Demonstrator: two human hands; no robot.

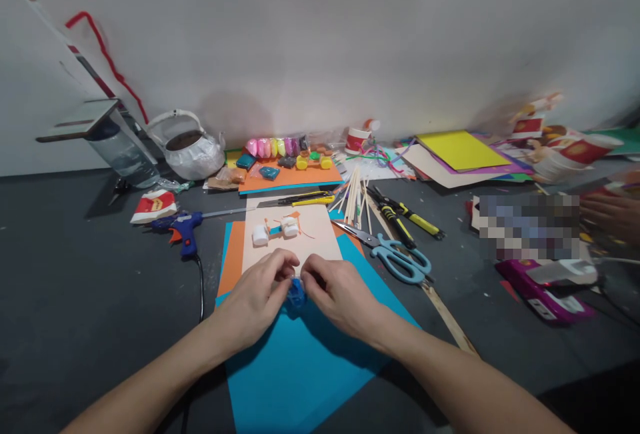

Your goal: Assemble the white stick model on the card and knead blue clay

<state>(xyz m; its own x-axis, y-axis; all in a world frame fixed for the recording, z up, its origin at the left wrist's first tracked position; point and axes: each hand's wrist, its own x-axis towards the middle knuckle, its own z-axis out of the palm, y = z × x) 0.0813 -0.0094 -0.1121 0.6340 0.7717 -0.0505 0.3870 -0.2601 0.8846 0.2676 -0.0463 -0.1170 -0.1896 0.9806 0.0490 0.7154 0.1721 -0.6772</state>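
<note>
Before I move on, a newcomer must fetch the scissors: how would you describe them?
On the dark table, find the large blue sheet nearest the camera. The scissors lie by its upper right edge, blades pointing left. Pale blue looped handles set them apart from the black-and-yellow hand tools next to them.

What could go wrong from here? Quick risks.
1. The left forearm crosses above the glue gun's cord; a snag could drag the glue gun.
2. The scissors lie near the right hand; a careless reach might meet the blades.
3. The white pieces beyond the hands could get knocked.
</note>
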